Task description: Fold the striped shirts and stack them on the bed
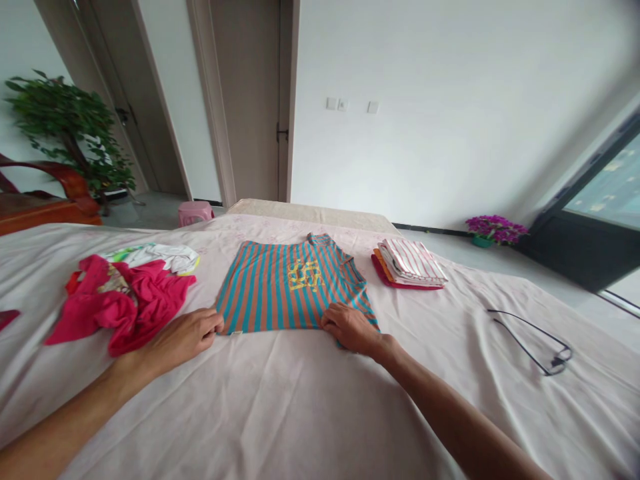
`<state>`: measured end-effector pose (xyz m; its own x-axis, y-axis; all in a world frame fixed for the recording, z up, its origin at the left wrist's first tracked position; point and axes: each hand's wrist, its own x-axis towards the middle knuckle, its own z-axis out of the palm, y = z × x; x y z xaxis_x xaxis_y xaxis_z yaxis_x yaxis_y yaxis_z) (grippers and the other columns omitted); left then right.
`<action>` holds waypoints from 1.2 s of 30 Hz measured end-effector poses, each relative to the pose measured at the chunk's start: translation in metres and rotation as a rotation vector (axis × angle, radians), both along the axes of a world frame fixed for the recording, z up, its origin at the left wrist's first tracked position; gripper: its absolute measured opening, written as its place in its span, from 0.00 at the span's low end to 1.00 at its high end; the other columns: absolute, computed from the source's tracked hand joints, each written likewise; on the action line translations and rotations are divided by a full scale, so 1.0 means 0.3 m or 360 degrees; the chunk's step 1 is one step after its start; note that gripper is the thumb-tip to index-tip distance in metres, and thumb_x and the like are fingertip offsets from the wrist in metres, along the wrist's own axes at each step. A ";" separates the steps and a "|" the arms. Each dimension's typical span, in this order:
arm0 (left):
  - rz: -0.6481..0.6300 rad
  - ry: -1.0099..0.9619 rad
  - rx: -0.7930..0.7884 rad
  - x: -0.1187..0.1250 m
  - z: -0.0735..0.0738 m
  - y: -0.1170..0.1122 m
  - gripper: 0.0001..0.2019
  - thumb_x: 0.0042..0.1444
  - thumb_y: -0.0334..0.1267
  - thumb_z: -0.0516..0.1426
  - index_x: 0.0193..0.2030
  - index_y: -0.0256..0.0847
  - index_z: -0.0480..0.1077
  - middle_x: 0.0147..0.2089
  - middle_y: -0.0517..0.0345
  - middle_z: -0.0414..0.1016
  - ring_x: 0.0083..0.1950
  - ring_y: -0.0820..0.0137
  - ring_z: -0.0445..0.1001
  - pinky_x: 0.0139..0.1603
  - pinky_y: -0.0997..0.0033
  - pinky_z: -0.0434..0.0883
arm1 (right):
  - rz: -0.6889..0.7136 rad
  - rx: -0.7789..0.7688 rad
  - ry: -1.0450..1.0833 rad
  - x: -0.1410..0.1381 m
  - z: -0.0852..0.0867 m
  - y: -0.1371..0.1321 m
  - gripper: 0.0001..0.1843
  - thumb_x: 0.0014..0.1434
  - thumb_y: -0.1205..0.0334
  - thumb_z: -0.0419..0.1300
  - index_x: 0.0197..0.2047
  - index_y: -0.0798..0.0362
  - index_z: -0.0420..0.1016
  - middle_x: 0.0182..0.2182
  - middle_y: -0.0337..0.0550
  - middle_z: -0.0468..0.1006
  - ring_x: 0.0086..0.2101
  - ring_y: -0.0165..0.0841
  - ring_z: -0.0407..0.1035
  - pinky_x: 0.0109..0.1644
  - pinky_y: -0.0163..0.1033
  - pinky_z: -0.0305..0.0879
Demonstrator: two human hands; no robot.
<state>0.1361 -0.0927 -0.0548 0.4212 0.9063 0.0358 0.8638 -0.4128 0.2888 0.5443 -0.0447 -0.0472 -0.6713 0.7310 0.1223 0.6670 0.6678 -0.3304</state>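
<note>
A teal and brown striped T-shirt [270, 287] with yellow lettering lies spread on the cloth-covered table [300, 413], its collar toward the right. My left hand [197, 331] is closed at the shirt's near left corner, fingertips pinching the hem. My right hand [350, 327] is closed on the near edge, close to the sleeve. To the left of the shirt lies a crumpled pink garment [150, 293], with a white garment [173, 255] partly behind it. A stack of folded clothes [410, 262] sits right of the shirt, a striped one on top.
Black-framed glasses [557, 357] lie on the cloth at the right. Beyond the table stand a pink stool [196, 213], a wooden chair [75, 183], a leafy plant [65, 127] and a pot of purple flowers [495, 229].
</note>
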 end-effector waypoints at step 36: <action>-0.0828 -0.0756 -0.0062 0.856 -0.041 0.106 0.09 0.63 0.43 0.57 0.45 0.46 0.75 0.44 0.59 0.78 0.47 0.70 0.74 0.50 0.71 0.69 | -0.1683 -0.0201 -0.0037 0.319 -0.028 0.262 0.18 0.66 0.51 0.49 0.50 0.48 0.75 0.46 0.47 0.80 0.47 0.40 0.74 0.43 0.39 0.63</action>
<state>0.3928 -0.0611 -0.0671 0.7470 0.5958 0.2949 0.3340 -0.7199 0.6085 0.6399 0.0338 -0.0556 0.3113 0.9503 0.0001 0.8949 -0.2931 -0.3365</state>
